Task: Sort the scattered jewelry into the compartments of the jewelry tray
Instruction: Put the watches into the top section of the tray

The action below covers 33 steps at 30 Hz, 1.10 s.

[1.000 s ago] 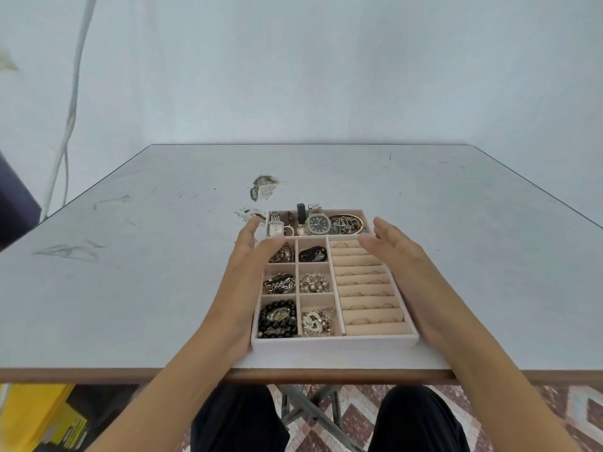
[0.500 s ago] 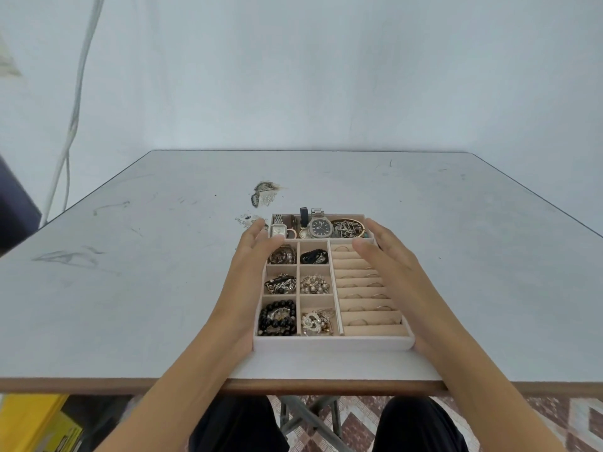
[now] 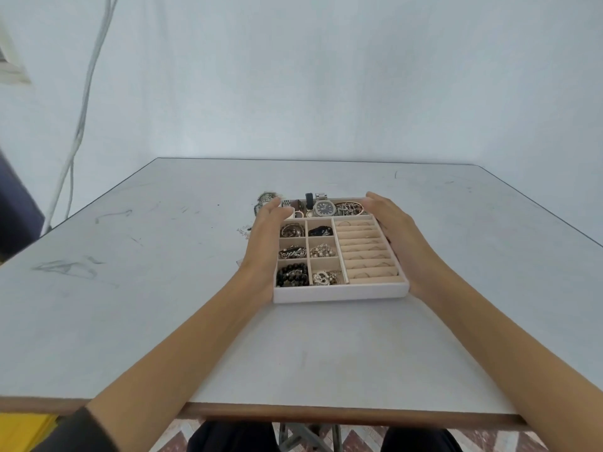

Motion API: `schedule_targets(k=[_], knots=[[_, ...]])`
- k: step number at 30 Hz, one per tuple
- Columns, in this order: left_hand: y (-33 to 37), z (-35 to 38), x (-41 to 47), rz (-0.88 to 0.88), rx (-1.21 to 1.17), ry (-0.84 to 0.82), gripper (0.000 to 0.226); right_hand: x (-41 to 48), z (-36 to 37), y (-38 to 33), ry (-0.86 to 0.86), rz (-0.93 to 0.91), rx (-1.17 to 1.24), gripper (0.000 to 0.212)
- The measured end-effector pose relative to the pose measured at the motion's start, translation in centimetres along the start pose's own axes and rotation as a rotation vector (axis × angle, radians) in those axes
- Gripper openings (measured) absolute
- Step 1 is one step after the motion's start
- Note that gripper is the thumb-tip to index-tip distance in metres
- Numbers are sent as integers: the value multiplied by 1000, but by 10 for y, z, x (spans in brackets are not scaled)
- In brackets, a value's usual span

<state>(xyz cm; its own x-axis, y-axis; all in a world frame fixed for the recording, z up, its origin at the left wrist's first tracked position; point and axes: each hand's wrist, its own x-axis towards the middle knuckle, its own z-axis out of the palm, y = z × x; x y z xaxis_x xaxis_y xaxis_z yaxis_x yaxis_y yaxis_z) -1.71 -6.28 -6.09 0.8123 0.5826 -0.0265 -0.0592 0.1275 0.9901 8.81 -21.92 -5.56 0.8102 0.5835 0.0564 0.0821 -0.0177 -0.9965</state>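
Note:
The white jewelry tray (image 3: pixel 339 293) sits in the middle of the table, its compartments holding watches (image 3: pixel 324 208), a black bead bracelet (image 3: pixel 292 275), chains and rings in the padded rows (image 3: pixel 365 249). My left hand (image 3: pixel 266 236) lies flat against the tray's left wall with straight fingers. My right hand (image 3: pixel 398 233) presses along the right wall, its fingertips at the far right corner. A small silvery piece (image 3: pixel 266 199) lies on the table just beyond my left fingertips, and a thin chain (image 3: pixel 244 230) lies left of my left hand.
The grey table (image 3: pixel 163 288) has scuff marks on its left part and a wooden front edge. White cables (image 3: pixel 81 119) hang down the wall at the left. A yellow object (image 3: pixel 23 432) sits below the table's front left corner.
The tray has slid away from the table's front edge toward the middle, with both hands moving along its sides. The right hand has shifted off the ring rows to the right wall.

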Motion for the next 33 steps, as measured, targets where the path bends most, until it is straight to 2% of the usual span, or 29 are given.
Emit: schedule_targets(k=[3, 11, 18, 25, 33], knots=[[5, 4, 20, 42, 16, -10, 44, 21, -2, -4, 34, -31, 2, 63], [17, 17, 81, 90, 53, -34, 44, 79, -10, -7, 78, -77, 9, 79], [8, 24, 113, 105, 70, -47, 43, 114, -17, 13, 64, -84, 29, 62], [2, 21, 122, 107, 57, -32, 38, 127, -16, 23, 65, -84, 6, 63], [-3, 19, 125, 71, 46, -32, 40, 134, -16, 26, 57, -81, 6, 50]])
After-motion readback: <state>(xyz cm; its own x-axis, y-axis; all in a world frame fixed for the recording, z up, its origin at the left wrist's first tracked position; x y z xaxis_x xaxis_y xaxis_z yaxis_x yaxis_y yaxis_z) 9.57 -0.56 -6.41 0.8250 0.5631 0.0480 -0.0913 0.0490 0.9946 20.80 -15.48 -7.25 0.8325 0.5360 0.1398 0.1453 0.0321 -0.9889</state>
